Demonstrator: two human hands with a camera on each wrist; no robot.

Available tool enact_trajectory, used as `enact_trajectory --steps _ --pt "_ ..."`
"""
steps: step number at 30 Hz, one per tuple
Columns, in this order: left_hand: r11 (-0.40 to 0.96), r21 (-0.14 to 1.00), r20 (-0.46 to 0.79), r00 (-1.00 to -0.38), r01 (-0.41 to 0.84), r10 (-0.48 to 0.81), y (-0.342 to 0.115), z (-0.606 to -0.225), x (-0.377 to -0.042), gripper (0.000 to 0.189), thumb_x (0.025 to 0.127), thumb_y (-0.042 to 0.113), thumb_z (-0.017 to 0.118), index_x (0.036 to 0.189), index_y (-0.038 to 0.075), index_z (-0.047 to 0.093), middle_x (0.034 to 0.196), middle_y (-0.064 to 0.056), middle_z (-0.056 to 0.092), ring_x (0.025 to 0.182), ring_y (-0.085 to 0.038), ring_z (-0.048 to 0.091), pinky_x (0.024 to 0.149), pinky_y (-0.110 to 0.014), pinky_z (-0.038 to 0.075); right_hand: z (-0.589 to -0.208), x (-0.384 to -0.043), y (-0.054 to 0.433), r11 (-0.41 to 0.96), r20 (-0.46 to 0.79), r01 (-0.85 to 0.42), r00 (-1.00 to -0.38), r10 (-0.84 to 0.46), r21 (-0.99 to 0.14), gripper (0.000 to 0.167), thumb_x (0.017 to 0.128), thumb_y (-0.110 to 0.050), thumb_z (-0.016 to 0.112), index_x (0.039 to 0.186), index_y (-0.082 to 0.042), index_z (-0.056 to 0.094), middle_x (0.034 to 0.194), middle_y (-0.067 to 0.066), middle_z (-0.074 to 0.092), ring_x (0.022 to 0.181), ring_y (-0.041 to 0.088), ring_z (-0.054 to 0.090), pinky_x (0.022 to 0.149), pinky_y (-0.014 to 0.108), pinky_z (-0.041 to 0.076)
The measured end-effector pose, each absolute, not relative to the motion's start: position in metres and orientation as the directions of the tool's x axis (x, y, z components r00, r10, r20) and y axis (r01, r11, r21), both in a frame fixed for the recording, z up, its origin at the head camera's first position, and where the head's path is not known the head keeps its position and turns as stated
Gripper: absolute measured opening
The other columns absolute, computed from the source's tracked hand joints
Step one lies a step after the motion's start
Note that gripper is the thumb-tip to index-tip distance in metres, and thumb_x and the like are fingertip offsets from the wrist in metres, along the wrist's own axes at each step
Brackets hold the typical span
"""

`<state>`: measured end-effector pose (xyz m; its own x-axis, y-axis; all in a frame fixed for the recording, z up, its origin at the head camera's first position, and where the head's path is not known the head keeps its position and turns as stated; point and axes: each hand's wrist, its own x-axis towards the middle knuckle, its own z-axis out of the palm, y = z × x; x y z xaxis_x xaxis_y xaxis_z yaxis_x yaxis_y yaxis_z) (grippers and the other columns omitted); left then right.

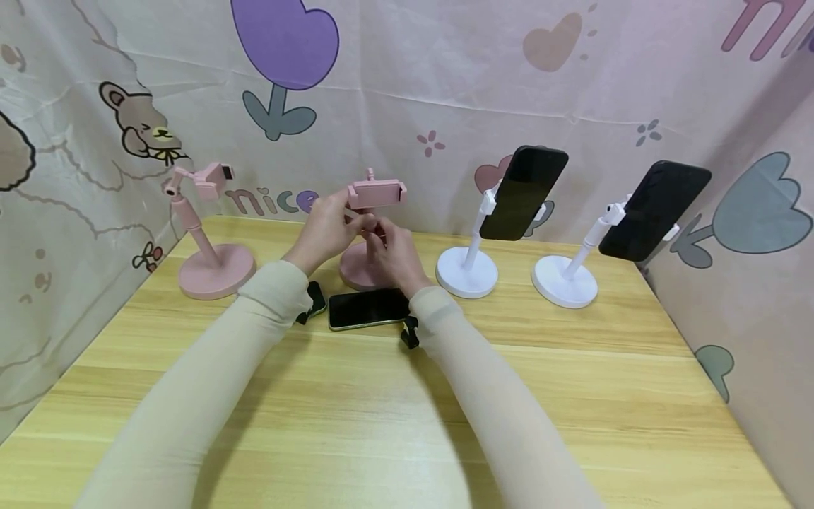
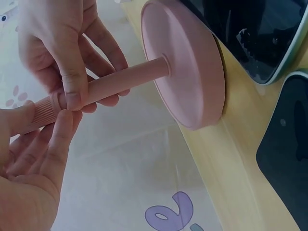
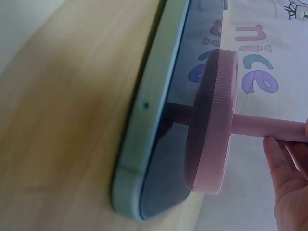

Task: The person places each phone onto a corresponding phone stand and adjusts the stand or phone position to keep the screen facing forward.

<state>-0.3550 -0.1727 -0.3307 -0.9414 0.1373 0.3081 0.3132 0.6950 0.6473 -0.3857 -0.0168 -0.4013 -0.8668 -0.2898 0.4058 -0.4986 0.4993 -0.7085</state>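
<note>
A pink phone stand [image 1: 376, 194] stands upright near the back of the table, between my two hands. My left hand [image 1: 327, 230] pinches its ribbed collar [image 2: 44, 111], just below the phone clamp. Lower down, my right hand [image 1: 399, 256] holds the smooth pole [image 2: 127, 79] with thumb and fingers. The round pink base [image 3: 216, 125] is on the table. In front of it lies a phone [image 1: 367, 309], dark screen up, with a pale green edge. A second phone [image 2: 288, 144] lies to its left, partly hidden by my left wrist in the head view.
Another pink stand [image 1: 215, 272], its clamp without a phone, is at the left. To the right are two white stands [image 1: 467, 272] [image 1: 564, 281], each carrying a black phone [image 1: 524, 191] [image 1: 655, 210]. A patterned cloth [image 1: 407, 85] hangs behind the table.
</note>
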Motion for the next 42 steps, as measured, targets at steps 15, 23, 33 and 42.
enact_trajectory --steps 15,23,33,42 --pt "0.698 0.645 0.250 -0.949 0.310 0.190 -0.183 -0.342 -0.347 0.042 0.105 0.018 0.072 0.143 0.004 0.062 0.131 -0.022 0.074 0.115 -0.040 0.074 0.102 -0.054 0.061 -0.392 -0.385 0.005 0.535 0.375 -0.479 -0.878 -0.297 -0.696 0.025 0.111 -0.021 0.062 0.124 -0.001 0.069 0.120 0.017 0.078 0.111 0.029 0.077 0.098 0.038 0.064" --pt "0.717 0.637 0.195 -0.959 0.282 0.204 -0.187 -0.348 -0.345 0.046 0.108 0.021 0.068 0.151 0.009 0.059 0.135 -0.021 0.072 0.117 -0.042 0.073 0.103 -0.055 0.061 -0.388 -0.383 0.015 0.520 0.381 -0.491 -0.871 -0.311 -0.699 0.025 0.110 -0.023 0.062 0.122 -0.002 0.069 0.118 0.016 0.078 0.109 0.027 0.077 0.096 0.037 0.065" --pt "0.708 0.635 0.211 -0.951 0.309 0.226 -0.189 -0.353 -0.342 0.042 0.107 0.019 0.068 0.147 0.006 0.062 0.134 -0.021 0.073 0.115 -0.041 0.074 0.103 -0.054 0.061 -0.386 -0.375 0.032 0.463 0.411 -0.517 -0.855 -0.315 -0.720 0.019 0.108 -0.019 0.066 0.117 -0.004 0.071 0.111 0.014 0.080 0.104 0.027 0.078 0.092 0.035 0.066" --pt "0.699 0.649 0.201 -0.954 0.301 0.225 -0.190 -0.359 -0.336 0.039 0.107 0.017 0.068 0.144 0.006 0.063 0.132 -0.022 0.073 0.115 -0.043 0.074 0.101 -0.055 0.062 -0.383 -0.361 0.047 0.459 0.430 -0.546 -0.837 -0.339 -0.701 0.015 0.107 -0.018 0.068 0.115 -0.005 0.071 0.109 0.013 0.079 0.104 0.026 0.078 0.093 0.037 0.066"
